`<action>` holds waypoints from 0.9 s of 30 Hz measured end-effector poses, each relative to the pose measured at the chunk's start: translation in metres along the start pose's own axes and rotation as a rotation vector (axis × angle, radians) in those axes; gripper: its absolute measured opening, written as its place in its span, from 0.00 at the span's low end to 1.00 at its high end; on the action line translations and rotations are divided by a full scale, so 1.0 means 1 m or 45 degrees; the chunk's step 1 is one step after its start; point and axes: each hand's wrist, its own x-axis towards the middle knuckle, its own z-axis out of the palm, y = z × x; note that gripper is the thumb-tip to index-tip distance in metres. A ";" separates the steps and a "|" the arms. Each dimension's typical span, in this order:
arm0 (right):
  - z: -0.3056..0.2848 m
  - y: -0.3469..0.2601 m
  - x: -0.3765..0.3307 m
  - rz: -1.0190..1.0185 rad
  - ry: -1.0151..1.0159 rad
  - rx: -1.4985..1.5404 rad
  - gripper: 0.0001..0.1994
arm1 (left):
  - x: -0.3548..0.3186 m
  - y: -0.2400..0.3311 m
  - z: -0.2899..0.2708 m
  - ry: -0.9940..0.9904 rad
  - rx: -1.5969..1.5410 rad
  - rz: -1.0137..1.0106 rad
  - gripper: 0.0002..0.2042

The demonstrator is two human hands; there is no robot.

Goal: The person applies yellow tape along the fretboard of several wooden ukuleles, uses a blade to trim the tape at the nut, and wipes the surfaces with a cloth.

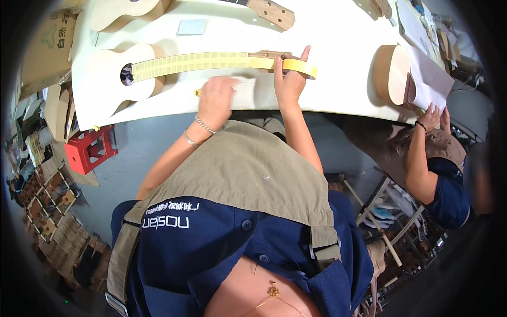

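A small pale wooden ukulele [150,56] lies on the white table, its body to the left and its neck pointing right. Yellow masking tape [195,62] covers the fretboard from the soundhole towards the headstock. By the headstock my right hand [290,87] grips a roll of yellow tape [302,66], one finger pointing up beyond it. Between the neck and the table's near edge is my left hand [216,100], its fingers smeared by motion. Beside it, a small yellow piece [197,92] rests on the table.
Another ukulele body [127,13] and a headstock [272,13] lie farther back, near a light-blue rectangle [191,27]. On the right, a co-worker's hands [433,117] hold a sheet [429,79] against a wooden body [392,74]. A red stool [91,149] stands at left.
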 end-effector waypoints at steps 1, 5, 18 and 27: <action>0.001 0.001 -0.001 -0.005 0.000 0.027 0.41 | -0.001 0.005 -0.008 0.204 0.172 -0.163 0.16; 0.003 0.003 0.001 -0.087 0.026 0.040 0.38 | 0.000 -0.011 -0.042 -0.411 0.173 -0.341 0.08; 0.003 0.004 0.004 -0.092 0.018 0.023 0.28 | 0.062 0.015 -0.015 0.063 -1.014 -0.667 0.25; 0.014 0.000 -0.003 -0.083 0.101 0.050 0.16 | 0.065 0.015 -0.017 0.030 -1.042 -0.750 0.24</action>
